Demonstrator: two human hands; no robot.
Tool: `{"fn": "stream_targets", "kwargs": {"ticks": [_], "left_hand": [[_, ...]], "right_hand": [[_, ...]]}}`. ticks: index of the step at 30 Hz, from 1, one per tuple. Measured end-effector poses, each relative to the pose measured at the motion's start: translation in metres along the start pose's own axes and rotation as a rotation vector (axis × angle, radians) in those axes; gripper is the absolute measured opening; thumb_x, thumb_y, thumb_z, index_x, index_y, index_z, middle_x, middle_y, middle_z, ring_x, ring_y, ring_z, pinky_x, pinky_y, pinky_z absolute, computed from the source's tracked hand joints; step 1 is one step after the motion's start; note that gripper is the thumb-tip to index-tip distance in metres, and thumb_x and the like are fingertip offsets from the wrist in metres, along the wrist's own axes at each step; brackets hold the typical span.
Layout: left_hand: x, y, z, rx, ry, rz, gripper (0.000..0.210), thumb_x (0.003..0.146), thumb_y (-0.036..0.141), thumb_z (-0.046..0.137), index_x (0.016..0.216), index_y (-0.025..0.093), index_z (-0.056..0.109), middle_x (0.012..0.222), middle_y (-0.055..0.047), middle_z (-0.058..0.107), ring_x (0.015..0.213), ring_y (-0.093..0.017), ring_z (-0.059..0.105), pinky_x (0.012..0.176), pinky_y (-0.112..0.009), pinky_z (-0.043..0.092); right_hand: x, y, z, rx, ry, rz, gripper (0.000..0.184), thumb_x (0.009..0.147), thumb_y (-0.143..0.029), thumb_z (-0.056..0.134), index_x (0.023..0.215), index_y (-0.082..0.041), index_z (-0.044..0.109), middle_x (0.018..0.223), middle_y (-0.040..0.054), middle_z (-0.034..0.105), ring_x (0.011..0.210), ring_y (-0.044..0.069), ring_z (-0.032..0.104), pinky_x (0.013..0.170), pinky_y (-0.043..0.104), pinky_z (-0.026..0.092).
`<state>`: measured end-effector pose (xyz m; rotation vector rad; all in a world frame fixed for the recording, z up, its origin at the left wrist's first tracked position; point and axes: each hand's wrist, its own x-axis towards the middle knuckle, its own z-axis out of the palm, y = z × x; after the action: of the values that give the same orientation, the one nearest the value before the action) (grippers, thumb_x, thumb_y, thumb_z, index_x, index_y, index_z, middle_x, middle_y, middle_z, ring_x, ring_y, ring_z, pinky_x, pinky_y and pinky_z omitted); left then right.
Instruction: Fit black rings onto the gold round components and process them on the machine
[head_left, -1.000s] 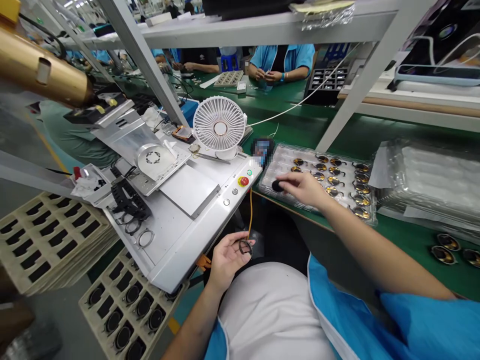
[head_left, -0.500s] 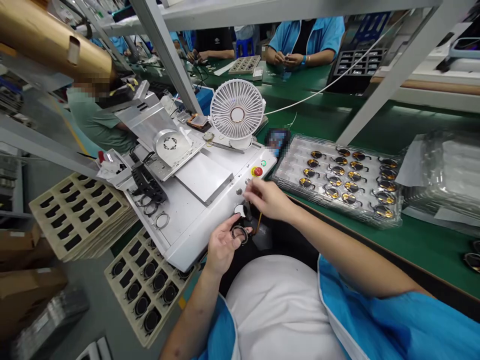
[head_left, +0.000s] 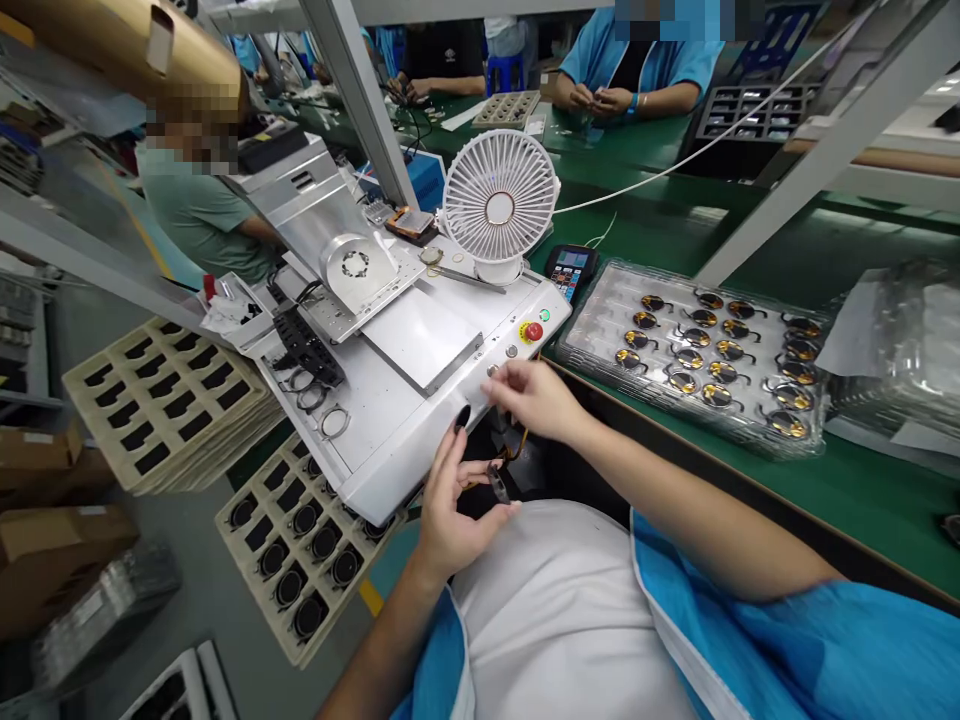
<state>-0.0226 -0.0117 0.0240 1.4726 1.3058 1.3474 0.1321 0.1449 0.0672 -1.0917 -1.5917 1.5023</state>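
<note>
Dark ring (head_left: 498,484) now edge-on in left hand (head_left: 454,515)

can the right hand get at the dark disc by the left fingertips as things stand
Probably yes: the right hand is close by, and nothing visible stands between its fingertips and the dark disc at the fingertips of the left hand.

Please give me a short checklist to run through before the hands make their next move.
1. Dark part secured in the left hand: ok, between thumb and fingers.
2. Black disc apart from the dark part: ok, at the left fingertips.
3. Left hand free: not ok, occupied.
4. Right hand with a grip on something: cannot tell; its fingers are pinched.
5. Red button uncovered: ok, nothing over it.
</note>
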Motion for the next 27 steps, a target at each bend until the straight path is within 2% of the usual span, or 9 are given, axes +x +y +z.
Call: {"fn": "stream_targets", "kwargs": {"ticks": [2, 3, 5, 6, 10, 12, 17, 23, 27], "left_hand": [[0.002, -0.003, 0.007, 0.121, -0.074, 0.05, 0.097, 0.076, 0.021, 0.088, 0.16, 0.025, 0.042, 0.17, -0.023, 0.033, 0.123, -0.036, 0.071, 0.098, -0.046, 0.063], [0.004, -0.003, 0.01, 0.149, -0.109, 0.057, 0.094, 0.075, 0.021, 0.089, 0.158, 0.024, 0.046, 0.167, -0.021, 0.039, 0.131, -0.039, 0.066, 0.104, -0.048, 0.06], [0.009, -0.003, 0.016, 0.139, -0.176, 0.043, 0.089, 0.072, 0.022, 0.091, 0.153, 0.023, 0.054, 0.162, -0.02, 0.048, 0.139, -0.042, 0.059, 0.111, -0.05, 0.056], [0.012, -0.002, 0.017, 0.104, -0.203, 0.032, 0.089, 0.071, 0.022, 0.091, 0.152, 0.023, 0.055, 0.163, -0.02, 0.046, 0.136, -0.041, 0.062, 0.11, -0.05, 0.057], [0.021, 0.001, 0.019, -0.134, -0.244, 0.015, 0.089, 0.071, 0.017, 0.092, 0.15, 0.027, 0.055, 0.175, -0.022, 0.015, 0.108, -0.032, 0.078, 0.096, -0.045, 0.064], [0.024, 0.001, 0.018, -0.208, -0.249, 0.013, 0.086, 0.069, 0.016, 0.093, 0.147, 0.026, 0.057, 0.175, -0.024, 0.012, 0.107, -0.032, 0.078, 0.096, -0.045, 0.064], [0.024, 0.0, 0.016, -0.087, -0.278, 0.112, 0.084, 0.069, 0.015, 0.092, 0.145, 0.026, 0.058, 0.169, -0.023, 0.034, 0.104, -0.03, 0.079, 0.093, -0.043, 0.065], [0.023, 0.0, 0.012, 0.257, -0.335, 0.22, 0.076, 0.077, 0.014, 0.084, 0.148, 0.027, 0.058, 0.161, -0.017, 0.049, 0.136, -0.036, 0.064, 0.11, -0.047, 0.057], [0.025, -0.003, 0.01, 0.178, -0.357, 0.217, 0.08, 0.076, 0.014, 0.085, 0.15, 0.025, 0.055, 0.159, -0.02, 0.051, 0.125, -0.034, 0.071, 0.109, -0.047, 0.057]], "right_hand": [[-0.028, 0.011, 0.007, 0.201, -0.123, 0.029, 0.049, 0.078, -0.059, 0.085, 0.098, -0.016, 0.07, 0.089, 0.0064, 0.076, 0.077, 0.02, 0.071, 0.064, 0.03, 0.057], [-0.039, 0.014, 0.009, 0.278, -0.13, 0.052, 0.055, 0.076, -0.061, 0.086, 0.106, -0.017, 0.071, 0.095, 0.0075, 0.077, 0.082, 0.022, 0.072, 0.067, 0.031, 0.06], [-0.052, 0.018, 0.008, 0.36, -0.066, 0.095, 0.056, 0.076, -0.061, 0.085, 0.108, -0.017, 0.073, 0.094, 0.0075, 0.077, 0.078, 0.021, 0.072, 0.066, 0.032, 0.061], [-0.055, 0.018, 0.006, 0.378, -0.037, 0.109, 0.053, 0.077, -0.061, 0.085, 0.105, -0.017, 0.074, 0.089, 0.0065, 0.076, 0.072, 0.019, 0.071, 0.063, 0.031, 0.06], [-0.055, 0.015, -0.011, 0.424, -0.059, 0.136, 0.046, 0.074, -0.056, 0.088, 0.092, -0.016, 0.076, 0.075, 0.0032, 0.073, 0.063, 0.016, 0.068, 0.06, 0.028, 0.06], [-0.054, 0.014, -0.017, 0.426, -0.064, 0.149, 0.045, 0.072, -0.054, 0.09, 0.09, -0.016, 0.075, 0.072, 0.0028, 0.072, 0.062, 0.016, 0.069, 0.06, 0.028, 0.061], [-0.056, 0.016, -0.024, 0.356, -0.028, 0.167, 0.041, 0.069, -0.046, 0.093, 0.084, -0.016, 0.07, 0.068, 0.0022, 0.071, 0.056, 0.015, 0.067, 0.056, 0.027, 0.06], [-0.058, 0.021, -0.029, 0.425, -0.108, 0.191, 0.051, 0.063, -0.05, 0.098, 0.087, -0.014, 0.071, 0.071, 0.0034, 0.073, 0.06, 0.017, 0.071, 0.061, 0.03, 0.063], [-0.062, 0.02, -0.025, 0.479, -0.065, 0.223, 0.051, 0.064, -0.054, 0.097, 0.081, -0.013, 0.071, 0.066, 0.0027, 0.07, 0.056, 0.013, 0.065, 0.055, 0.024, 0.057]]}}
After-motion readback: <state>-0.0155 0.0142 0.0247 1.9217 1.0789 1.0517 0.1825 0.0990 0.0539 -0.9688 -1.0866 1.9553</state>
